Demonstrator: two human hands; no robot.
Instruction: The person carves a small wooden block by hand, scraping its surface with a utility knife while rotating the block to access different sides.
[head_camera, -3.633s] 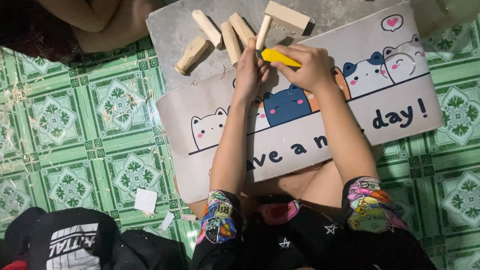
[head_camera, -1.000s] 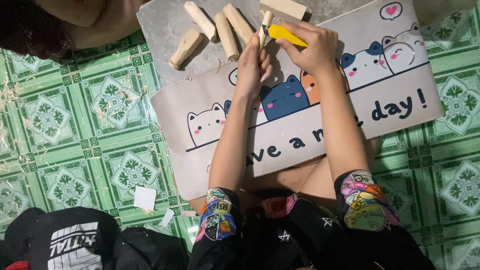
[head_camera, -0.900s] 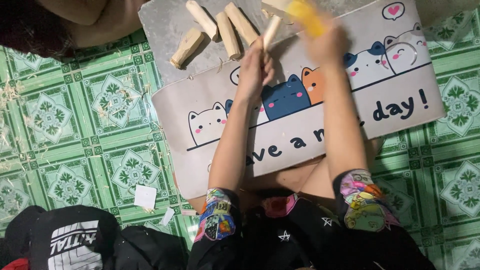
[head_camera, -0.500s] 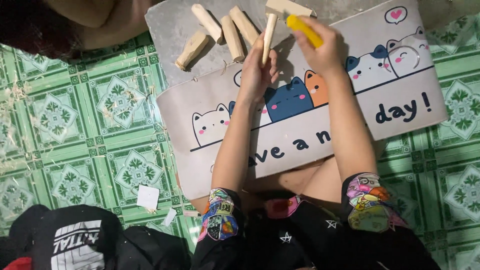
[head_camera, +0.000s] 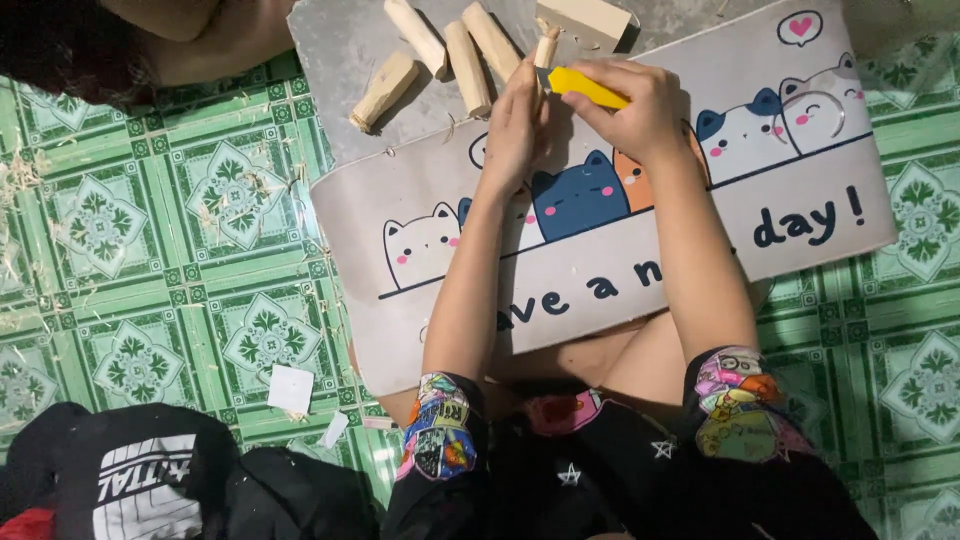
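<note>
My left hand (head_camera: 515, 120) grips a pale wooden stick (head_camera: 545, 45) that points away from me. My right hand (head_camera: 640, 110) holds a yellow-handled knife (head_camera: 585, 87), its front end set against the stick just past my left fingers. Both hands work over a grey mat with cartoon cats (head_camera: 700, 220) that lies across my lap. Beyond the mat, several cut wooden pieces (head_camera: 455, 50) lie side by side on a grey slab (head_camera: 340, 60).
A wooden block (head_camera: 585, 18) sits at the slab's far edge. Green patterned floor tiles (head_camera: 150, 230) carry wood shavings at left. Another person's arm (head_camera: 190, 35) is at top left. Black clothing (head_camera: 130, 480) and paper scraps (head_camera: 290, 388) lie near my left knee.
My right hand lifted the knife up past the stick's far end, then came back down. The knife now rests against the stick close to my left hand.
</note>
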